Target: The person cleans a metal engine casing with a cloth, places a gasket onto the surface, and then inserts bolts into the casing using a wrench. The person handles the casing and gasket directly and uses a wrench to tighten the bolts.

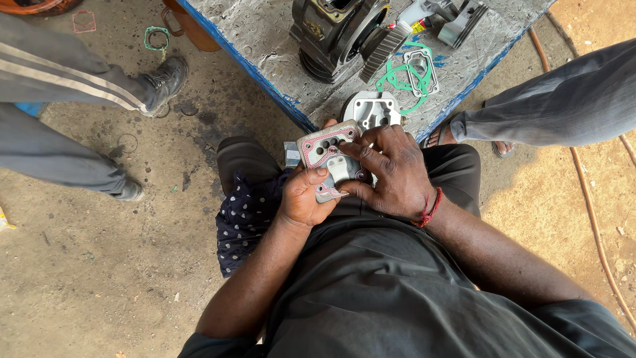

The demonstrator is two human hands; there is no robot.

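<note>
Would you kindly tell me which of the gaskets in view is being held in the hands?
The red-and-white gasket, pressed onto the metal plate by both hands. The green gaskets lie untouched on the bench beyond.

Bench edge [291,106] ahead; bare floor [99,265] left

Low grey bench w/ blue-painted edge [265,40] carries dark cast-metal engine block [334,33], green paper gaskets [404,76], flat silver metal plate w/ holes [372,109] at near edge, grey metal parts [444,16] at far side.
</note>
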